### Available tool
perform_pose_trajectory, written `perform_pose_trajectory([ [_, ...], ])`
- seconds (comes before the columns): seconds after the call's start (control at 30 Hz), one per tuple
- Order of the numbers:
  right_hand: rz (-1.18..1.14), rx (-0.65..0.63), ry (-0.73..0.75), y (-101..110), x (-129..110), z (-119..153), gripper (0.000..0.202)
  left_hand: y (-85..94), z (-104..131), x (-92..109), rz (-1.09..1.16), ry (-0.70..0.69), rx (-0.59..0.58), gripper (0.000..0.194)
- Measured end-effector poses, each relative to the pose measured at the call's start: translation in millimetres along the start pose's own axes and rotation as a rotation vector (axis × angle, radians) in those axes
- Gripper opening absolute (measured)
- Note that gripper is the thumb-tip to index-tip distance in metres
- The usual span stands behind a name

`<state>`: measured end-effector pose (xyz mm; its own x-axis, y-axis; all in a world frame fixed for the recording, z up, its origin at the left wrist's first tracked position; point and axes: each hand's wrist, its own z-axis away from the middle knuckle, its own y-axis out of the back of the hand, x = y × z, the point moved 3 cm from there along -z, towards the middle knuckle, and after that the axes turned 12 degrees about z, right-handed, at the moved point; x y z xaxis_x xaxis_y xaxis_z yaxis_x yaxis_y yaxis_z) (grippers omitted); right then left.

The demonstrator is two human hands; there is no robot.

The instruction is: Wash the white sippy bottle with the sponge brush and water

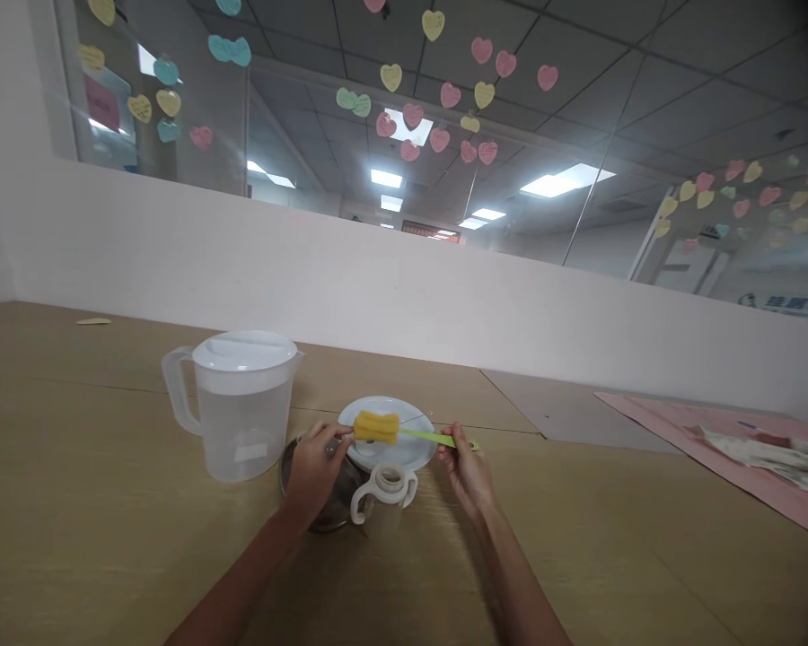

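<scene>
A bottle brush with a yellow sponge head (376, 427) and a light green handle is held level above a white plate (414, 459). My right hand (468, 471) is closed around the end of the handle. At the left end of the sponge, my left hand (315, 471) has its fingers pinched together. A small greyish thing shows by those fingertips, too unclear to name. Under my left hand lies a dark round bowl (337, 504), partly covered by it. A clear baby bottle with a white two-handled collar (385, 489) stands uncapped in front of the plate.
To the left stands a translucent lidded pitcher (242, 422) with liquid in it. A pink mat (673, 429) bearing cloth and a pen lies far right. Behind the wooden table (141, 538) rise a white wall and glass with heart-shaped notes.
</scene>
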<state>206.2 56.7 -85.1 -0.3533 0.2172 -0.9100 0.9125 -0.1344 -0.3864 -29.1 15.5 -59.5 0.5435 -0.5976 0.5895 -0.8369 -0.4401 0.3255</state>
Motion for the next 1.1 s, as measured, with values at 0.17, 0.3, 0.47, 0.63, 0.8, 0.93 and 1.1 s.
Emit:
perform_pose_trajectory([
  [0.17,0.024,0.201,0.061,10.5,1.3,-3.7,0.035,1.6,2.2,-4.4,-0.107,-0.072,-0.092,0.022],
  [0.3,0.154,0.285,0.064,20.4,3.7,-6.1,0.038,3.6,2.7,-7.6,-0.221,-0.023,-0.212,0.021],
  [0.47,0.392,0.189,0.095,17.3,9.9,-9.3,0.044,-2.0,5.1,-13.8,-0.251,0.075,-0.38,0.02],
  [0.63,0.469,-0.013,0.077,8.1,17.7,-11.9,0.045,-4.8,6.6,-21.6,-0.315,0.142,-0.41,0.022],
  [0.8,0.409,-0.036,0.004,6.1,18.1,-8.8,0.046,0.0,3.2,-16.8,-0.295,0.057,-0.239,0.025],
  [0.93,0.34,0.012,-0.013,5.1,12.4,-3.7,0.048,-5.1,4.9,-2.7,-0.165,-0.086,-0.297,0.028],
  [1.1,0.273,0.071,0.02,3.4,5.7,-0.2,0.045,-11.9,10.1,4.4,-0.102,-0.044,-0.319,0.028],
])
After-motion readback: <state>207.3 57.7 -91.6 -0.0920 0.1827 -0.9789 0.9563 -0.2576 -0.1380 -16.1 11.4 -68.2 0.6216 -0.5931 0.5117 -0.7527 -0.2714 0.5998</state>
